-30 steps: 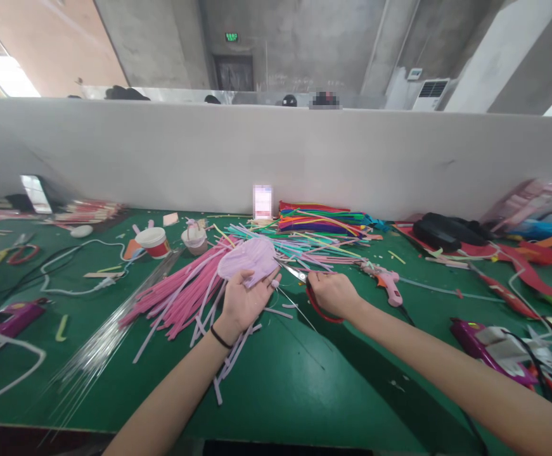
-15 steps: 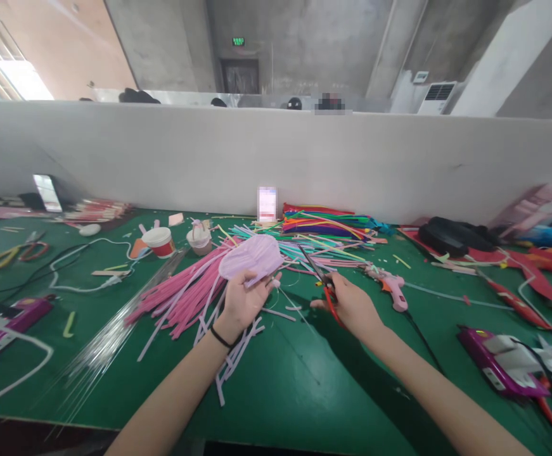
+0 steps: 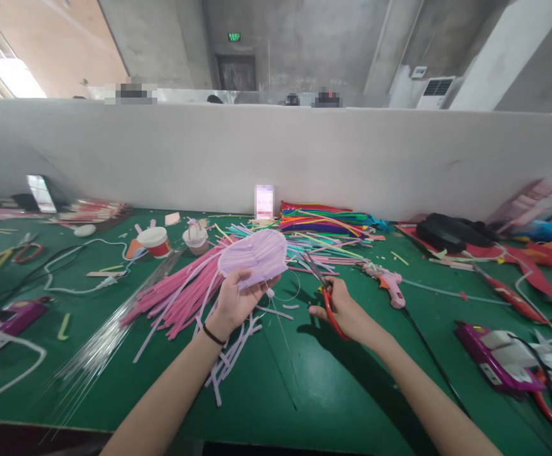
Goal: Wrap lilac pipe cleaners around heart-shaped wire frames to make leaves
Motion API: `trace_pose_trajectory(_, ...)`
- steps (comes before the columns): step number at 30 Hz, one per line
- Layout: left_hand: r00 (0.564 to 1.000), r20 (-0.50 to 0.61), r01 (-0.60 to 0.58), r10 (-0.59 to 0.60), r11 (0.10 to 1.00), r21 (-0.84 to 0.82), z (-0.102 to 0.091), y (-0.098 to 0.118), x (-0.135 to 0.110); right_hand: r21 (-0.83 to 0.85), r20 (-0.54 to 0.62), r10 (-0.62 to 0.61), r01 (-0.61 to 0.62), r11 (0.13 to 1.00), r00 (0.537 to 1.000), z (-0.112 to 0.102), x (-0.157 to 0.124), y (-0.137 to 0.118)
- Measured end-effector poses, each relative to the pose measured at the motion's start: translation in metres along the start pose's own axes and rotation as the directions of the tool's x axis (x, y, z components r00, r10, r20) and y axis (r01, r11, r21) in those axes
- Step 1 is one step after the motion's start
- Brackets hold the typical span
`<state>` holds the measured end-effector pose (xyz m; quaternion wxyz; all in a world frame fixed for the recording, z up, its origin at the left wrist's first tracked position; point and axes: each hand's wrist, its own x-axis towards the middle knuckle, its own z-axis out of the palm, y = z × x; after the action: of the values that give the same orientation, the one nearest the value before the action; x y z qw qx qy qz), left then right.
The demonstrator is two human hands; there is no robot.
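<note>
My left hand (image 3: 241,296) grips a flat, rounded lilac piece (image 3: 253,254) made of pipe cleaners laid side by side, its thumb on the near edge. A thin clear strand (image 3: 286,339) hangs from a small pale knob just under it. In my right hand (image 3: 349,310) is a pair of scissors (image 3: 329,303) with red handles, the dark blades pointing up and left, slightly parted and apart from the lilac piece. Pink pipe cleaners (image 3: 173,301) lie behind and left of my left hand, and loose lilac pipe cleaners (image 3: 231,364) lie below it.
Multicoloured pipe cleaners (image 3: 326,218) are heaped at the back by a propped phone (image 3: 264,202). A pink glue gun (image 3: 392,286) lies right of the scissors. Clear rods (image 3: 109,335), a paper cup (image 3: 156,242) and purple power strips (image 3: 492,361) occupy the sides. A white partition (image 3: 185,158) stands behind.
The lilac piece has tilted and shows more of its ribbed face. The scissor blades look a little more parted. The whole view has shifted slightly.
</note>
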<state>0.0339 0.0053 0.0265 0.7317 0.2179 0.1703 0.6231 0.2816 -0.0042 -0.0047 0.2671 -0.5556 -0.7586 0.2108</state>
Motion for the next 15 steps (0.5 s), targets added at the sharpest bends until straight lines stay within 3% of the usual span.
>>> trace_pose_trajectory(4,0.999,-0.049,0.002,0.001,0.998,0.061,-0.002,-0.005,-0.001,0.080,-0.152,0.088,-0.076,0.994,0.985,-0.001,0.003,-0.010)
trace_pose_trajectory(7,0.998,-0.057,0.038,-0.035,0.998,0.051,-0.001,-0.008,-0.003,0.055,-0.290,0.052,-0.037,0.998,0.956,0.002,0.002,-0.016)
trace_pose_trajectory(11,0.994,0.071,0.090,-0.088,0.995,-0.035,0.004,-0.006,-0.006,-0.030,-0.379,-0.043,0.034,0.999,0.924,0.012,0.001,-0.017)
trace_pose_trajectory(15,0.963,0.243,0.143,-0.114,0.984,-0.106,0.005,0.002,-0.007,-0.127,-0.395,-0.108,0.062,0.990,0.913,0.022,0.001,-0.013)
